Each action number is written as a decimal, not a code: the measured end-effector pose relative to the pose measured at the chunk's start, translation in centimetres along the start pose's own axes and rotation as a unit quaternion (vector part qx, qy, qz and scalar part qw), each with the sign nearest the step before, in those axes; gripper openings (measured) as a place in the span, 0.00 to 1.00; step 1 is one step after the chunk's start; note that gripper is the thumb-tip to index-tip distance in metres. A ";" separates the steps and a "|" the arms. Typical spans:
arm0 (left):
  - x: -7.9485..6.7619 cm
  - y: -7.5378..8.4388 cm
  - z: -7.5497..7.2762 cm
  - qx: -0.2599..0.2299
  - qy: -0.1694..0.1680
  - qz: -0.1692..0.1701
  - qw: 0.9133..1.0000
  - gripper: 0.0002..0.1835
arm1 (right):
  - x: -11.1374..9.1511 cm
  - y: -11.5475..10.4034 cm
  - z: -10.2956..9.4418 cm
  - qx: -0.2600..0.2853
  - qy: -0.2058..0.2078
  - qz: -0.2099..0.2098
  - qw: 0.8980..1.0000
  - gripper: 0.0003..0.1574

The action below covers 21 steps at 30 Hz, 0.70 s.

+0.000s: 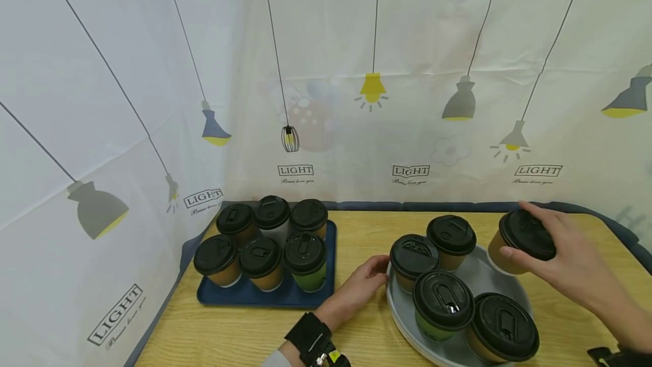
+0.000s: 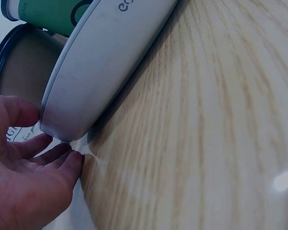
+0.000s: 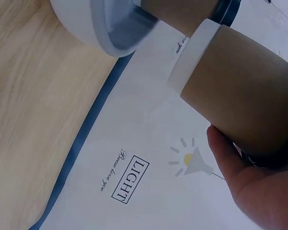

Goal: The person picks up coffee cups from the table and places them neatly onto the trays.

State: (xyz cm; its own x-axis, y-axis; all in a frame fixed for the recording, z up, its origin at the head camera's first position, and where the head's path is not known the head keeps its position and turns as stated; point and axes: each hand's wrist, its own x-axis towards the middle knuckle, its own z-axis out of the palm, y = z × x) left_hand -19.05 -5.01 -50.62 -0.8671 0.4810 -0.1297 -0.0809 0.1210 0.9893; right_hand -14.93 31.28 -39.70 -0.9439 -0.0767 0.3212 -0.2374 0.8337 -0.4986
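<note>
My right hand [image 1: 575, 254] grips a brown paper coffee cup [image 3: 240, 86] by its black lid [image 1: 527, 234]. The cup is held slightly tilted over the right back rim of a round grey tray [image 1: 484, 271], its white base off the tray in the right wrist view. My left hand [image 1: 359, 287] holds the tray's left edge, thumb against the side and fingers around the rim [image 2: 81, 86]. On this tray stand several lidded cups, among them a green cup [image 1: 442, 304] at the front and brown cups [image 1: 501, 327] around it.
A blue rectangular tray [image 1: 265, 299] to the left holds several black-lidded cups in two rows, one of them a green cup [image 1: 308, 262]. Both trays stand on a wooden table [image 1: 364, 231]. A white curtain [image 1: 346, 129] with printed lamps hangs behind and to the left.
</note>
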 end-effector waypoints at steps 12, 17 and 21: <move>0.0 0.0 -0.1 -0.001 -0.001 -0.002 1.000 0.26 | -0.6 0.3 1.9 0.023 -0.021 -0.027 0.999 0.59; 0.0 -0.1 -0.1 0.002 -0.004 -0.004 1.000 0.27 | -0.7 0.8 2.8 0.031 -0.029 -0.037 0.998 0.56; 0.0 -0.1 -0.1 0.001 -0.004 -0.004 1.000 0.27 | -0.8 1.0 3.2 0.036 -0.047 -0.035 0.998 0.56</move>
State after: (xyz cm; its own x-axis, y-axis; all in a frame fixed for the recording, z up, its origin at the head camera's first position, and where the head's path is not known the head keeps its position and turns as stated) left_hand -19.12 -5.09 -50.68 -0.8628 0.4861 -0.1388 -0.0878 0.1263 0.9881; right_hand -15.11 30.38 -43.06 -0.9406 -0.1875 0.2831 -0.3170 0.7837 -0.5342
